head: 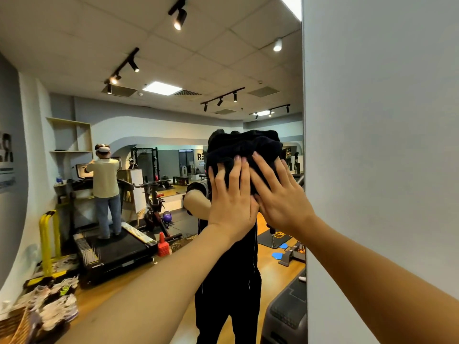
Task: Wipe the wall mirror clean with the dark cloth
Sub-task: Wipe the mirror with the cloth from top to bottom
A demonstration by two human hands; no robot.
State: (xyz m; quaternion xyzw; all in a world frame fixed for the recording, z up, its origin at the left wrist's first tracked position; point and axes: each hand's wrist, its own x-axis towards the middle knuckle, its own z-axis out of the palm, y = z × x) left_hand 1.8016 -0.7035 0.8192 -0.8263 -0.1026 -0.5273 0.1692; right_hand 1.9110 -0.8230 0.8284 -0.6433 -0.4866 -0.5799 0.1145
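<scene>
Pressing a bunched, soft dark cloth [244, 151] flat against the smooth glass of the wall mirror [154, 150], near its right edge where a plain matte white wall [380, 157] begins. Spreading the left hand [232, 194] over the lower left of the wad, fingers straight and slightly fanned, fingertips sinking into the fuzzy folds. Laying the right hand [278, 192] just beside it, touching at the thumbs, fingers likewise straight and splayed on the fabric. Reflecting, on the left, a person on a black treadmill [116, 252], yellow padded posts [47, 239], and glossy wood flooring.
</scene>
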